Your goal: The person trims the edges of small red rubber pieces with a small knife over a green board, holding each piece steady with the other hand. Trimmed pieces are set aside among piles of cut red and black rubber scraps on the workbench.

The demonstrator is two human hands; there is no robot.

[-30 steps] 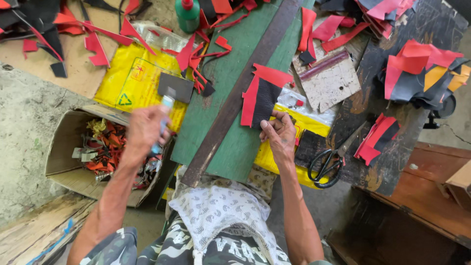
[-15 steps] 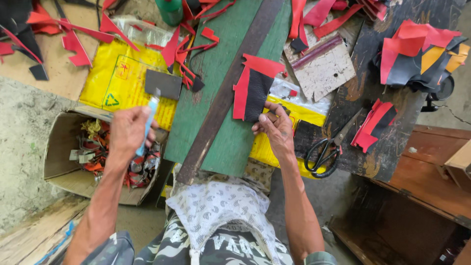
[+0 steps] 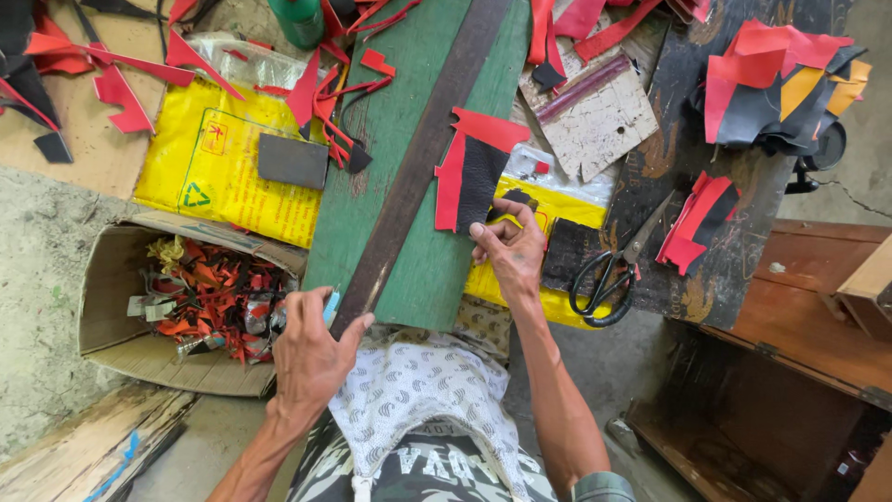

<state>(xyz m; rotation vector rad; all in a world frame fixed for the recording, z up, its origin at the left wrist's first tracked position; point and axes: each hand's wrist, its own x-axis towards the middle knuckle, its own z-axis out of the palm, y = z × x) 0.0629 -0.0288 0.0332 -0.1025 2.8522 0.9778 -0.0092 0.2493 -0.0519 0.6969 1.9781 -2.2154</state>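
1. The left hand [image 3: 311, 358] is closed, its fingers wrapped around a small light-blue tool [image 3: 331, 304] whose tip pokes out above the knuckles. It sits at the near edge of the green board [image 3: 418, 270], touching the lower end of the dark strip [image 3: 423, 158] that runs lengthwise along the board.
2. The right hand [image 3: 509, 251] rests near the board's right edge, fingers narrow and bent, fingertips pressing the lower end of a red and black leather piece [image 3: 474, 167] that lies on the board.
3. A pair of black-handled scissors [image 3: 609, 274] lies just right of that hand, on the dark desk [image 3: 734, 242].
4. A cardboard box [image 3: 121, 279] of red scraps stands on the floor, left of the left hand.
5. A yellow plastic bag [image 3: 223, 177] lies left of the board with a small grey block [image 3: 293, 160] on it.
6. More red and black scraps [image 3: 771, 84] are piled at the desk's far right corner.
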